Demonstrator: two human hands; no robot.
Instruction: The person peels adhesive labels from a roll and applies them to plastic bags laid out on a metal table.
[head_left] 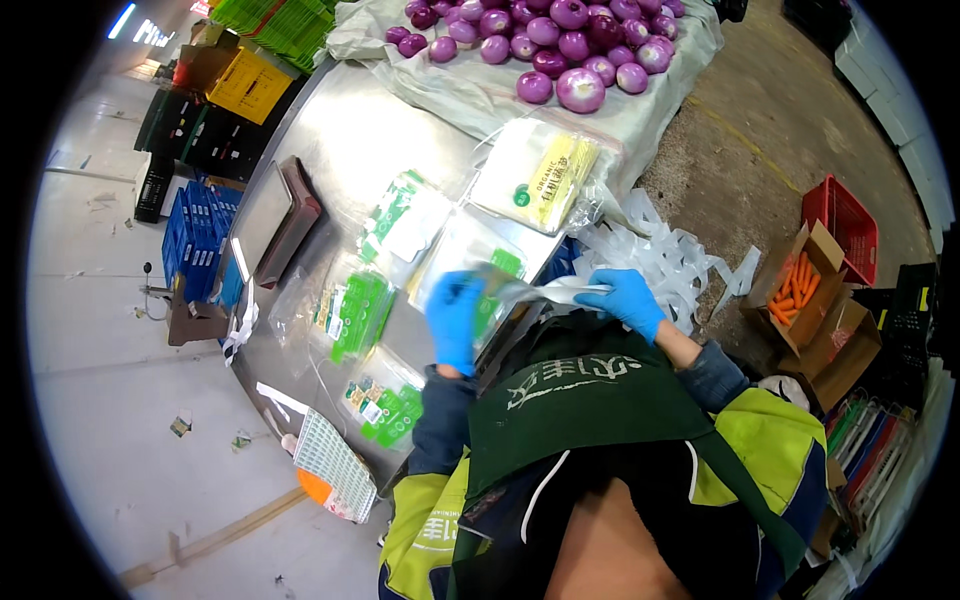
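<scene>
Both my hands wear blue gloves and are raised in front of my dark green apron (580, 400). Between them stretches a whitish plastic strip (555, 292), partly see-through and blurred toward its left end. My right hand (628, 302) pinches its right end. My left hand (453, 320), smeared by motion, is closed at the other end, over the table edge. Under and beside the left hand lie clear packaging bags with green print (362, 310). Another stack of printed bags (393, 405) lies nearer me. Farther off is a pack of bags with a yellow panel (555, 180).
Purple onions (575, 45) are heaped on a white sheet (650, 110) at the table's far end. Loose white strips (660, 250) hang in a tangle beside my right hand. A carton of carrots (797, 287) and a red crate (862, 235) stand right. Blue crates (192, 235) stand left.
</scene>
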